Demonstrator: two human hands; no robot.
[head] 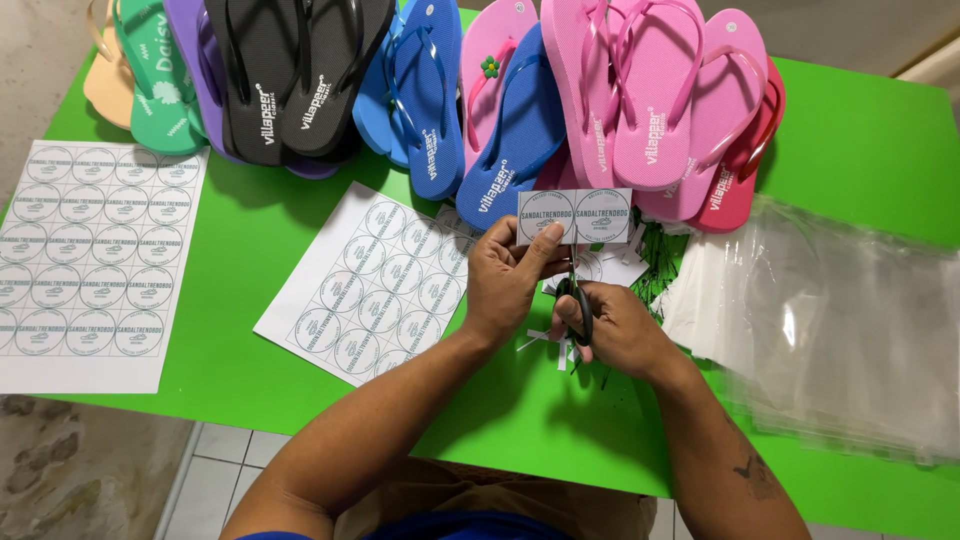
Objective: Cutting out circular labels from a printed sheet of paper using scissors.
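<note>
Scissors (578, 300) sit in our right hand (612, 328), fingers closed through the dark handles, with the blades pointing up toward a small paper strip (575, 216) that carries two round printed labels side by side. Our left hand (508, 275) grips that strip from below, thumb pressed on its lower edge, holding it upright just above the green desk (860, 140). Thin white paper trimmings (540, 338) lie on the desk under our hands. To the left of our left forearm rests a partly cut label sheet (375, 285), tilted, and further left, well apart, a full label sheet (90, 260) lies near the desk's edge. Along the far side we see a row of flip-flops (430, 90) in peach, green, purple, black, blue, pink and red, overlapping one another. On the right a stack of clear plastic bags (840, 320) is spread flat, near our right forearm.
</note>
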